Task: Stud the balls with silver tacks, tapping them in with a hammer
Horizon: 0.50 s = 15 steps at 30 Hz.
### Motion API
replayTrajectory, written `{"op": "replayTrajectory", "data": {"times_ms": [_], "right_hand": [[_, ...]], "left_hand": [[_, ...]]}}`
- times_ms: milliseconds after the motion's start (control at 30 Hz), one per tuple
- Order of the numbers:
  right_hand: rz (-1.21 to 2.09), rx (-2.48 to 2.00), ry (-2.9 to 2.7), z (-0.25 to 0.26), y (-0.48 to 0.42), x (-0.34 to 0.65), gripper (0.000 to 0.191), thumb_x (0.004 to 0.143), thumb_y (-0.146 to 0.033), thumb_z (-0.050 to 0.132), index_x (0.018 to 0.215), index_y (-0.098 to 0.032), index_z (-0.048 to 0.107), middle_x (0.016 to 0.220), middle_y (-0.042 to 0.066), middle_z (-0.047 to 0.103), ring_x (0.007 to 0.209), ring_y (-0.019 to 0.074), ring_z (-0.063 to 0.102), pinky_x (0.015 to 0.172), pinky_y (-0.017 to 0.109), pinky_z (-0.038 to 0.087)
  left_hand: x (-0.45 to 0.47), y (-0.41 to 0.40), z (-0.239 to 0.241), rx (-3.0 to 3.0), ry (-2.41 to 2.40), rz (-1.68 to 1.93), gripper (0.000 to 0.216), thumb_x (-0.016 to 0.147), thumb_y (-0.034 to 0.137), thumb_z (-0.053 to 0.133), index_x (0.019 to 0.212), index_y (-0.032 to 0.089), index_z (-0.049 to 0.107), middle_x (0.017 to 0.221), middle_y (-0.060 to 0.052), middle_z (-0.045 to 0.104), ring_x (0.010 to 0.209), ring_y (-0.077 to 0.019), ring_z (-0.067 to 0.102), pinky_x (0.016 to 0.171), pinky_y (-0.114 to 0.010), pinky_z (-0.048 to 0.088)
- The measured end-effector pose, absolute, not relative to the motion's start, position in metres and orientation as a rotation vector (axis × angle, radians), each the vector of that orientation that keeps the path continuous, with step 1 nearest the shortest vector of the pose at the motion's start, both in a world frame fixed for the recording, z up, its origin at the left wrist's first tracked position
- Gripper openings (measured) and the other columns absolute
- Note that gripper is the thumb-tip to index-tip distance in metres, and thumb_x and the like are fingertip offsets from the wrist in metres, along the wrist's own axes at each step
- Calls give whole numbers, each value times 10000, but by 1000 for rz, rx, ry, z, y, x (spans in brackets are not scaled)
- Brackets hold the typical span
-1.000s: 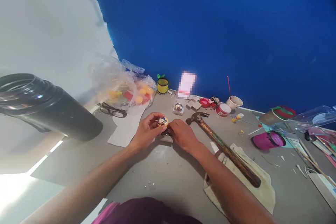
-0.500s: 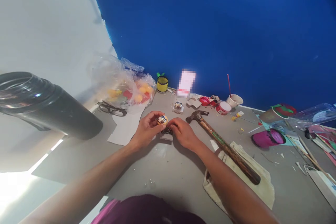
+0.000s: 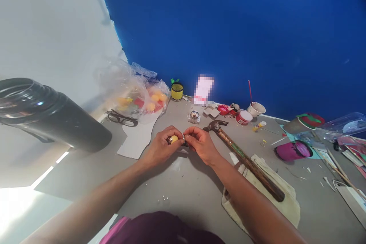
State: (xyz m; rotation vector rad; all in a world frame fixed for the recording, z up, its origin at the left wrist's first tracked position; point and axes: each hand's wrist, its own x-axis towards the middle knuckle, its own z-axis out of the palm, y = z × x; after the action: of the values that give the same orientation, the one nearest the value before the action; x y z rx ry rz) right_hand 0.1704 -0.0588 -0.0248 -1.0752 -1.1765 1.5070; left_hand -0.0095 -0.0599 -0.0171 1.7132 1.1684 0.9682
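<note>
My left hand is closed around a small yellow ball partly covered in shiny silvery pieces. Thumb and fingertips of my right hand are pinched together close to the left fingertips; what they hold is too small to make out. Under both hands, mostly hidden, lies a small box that shows dark, glittery contents at its edge. Beyond the hands, a similar silver-covered ball rests on a little pale stand.
A claw hammer lies right of my hands, partly over a folded cloth. Left are a dark flask, glasses and a plastic bag of coloured balls. A paper cup and magenta cup are right.
The ball has turned in my left hand, so its yellow side faces up more. My right hand has risen from the small box to the left fingertips.
</note>
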Motion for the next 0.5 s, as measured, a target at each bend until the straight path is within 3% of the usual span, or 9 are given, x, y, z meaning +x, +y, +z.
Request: {"op": "replayTrajectory", "data": {"times_ms": [167, 333, 400, 500], "right_hand": [[1442, -1105, -1280, -21, -62, 171, 241, 754, -415, 781, 826, -200, 698, 632, -39, 589, 565, 107, 462, 519, 241, 361], [1442, -1107, -1264, -18, -61, 172, 276, 691, -407, 841, 798, -198, 697, 660, -29, 623, 583, 110, 495, 522, 239, 380], [1491, -1082, -1171, -18, -59, 174, 313, 669, -427, 859, 804, -192, 703, 634, -32, 606, 557, 102, 473, 496, 233, 356], [1576, -1014, -1012, -18, -58, 179, 369, 627, -440, 897, 830, -189, 717, 606, -43, 580, 534, 90, 445, 470, 219, 327]], "left_hand": [[-9, -60, -17, 1739, 1194, 957, 140, 889, 281, 620, 789, 211, 689, 849, 2, 629, 772, -156, 575, 718, -279, 433], [-10, -60, -14, 1681, 1158, 962, 96, 847, 281, 629, 809, 203, 671, 879, -11, 615, 768, -159, 568, 653, -266, 427], [-9, -60, -12, 1613, 1093, 938, 121, 800, 251, 645, 908, 202, 666, 876, -5, 609, 736, -149, 554, 631, -259, 425], [-8, -61, -13, 1488, 1051, 909, 358, 771, 214, 643, 1129, 205, 623, 890, 1, 620, 731, -146, 564, 646, -265, 460]]}}
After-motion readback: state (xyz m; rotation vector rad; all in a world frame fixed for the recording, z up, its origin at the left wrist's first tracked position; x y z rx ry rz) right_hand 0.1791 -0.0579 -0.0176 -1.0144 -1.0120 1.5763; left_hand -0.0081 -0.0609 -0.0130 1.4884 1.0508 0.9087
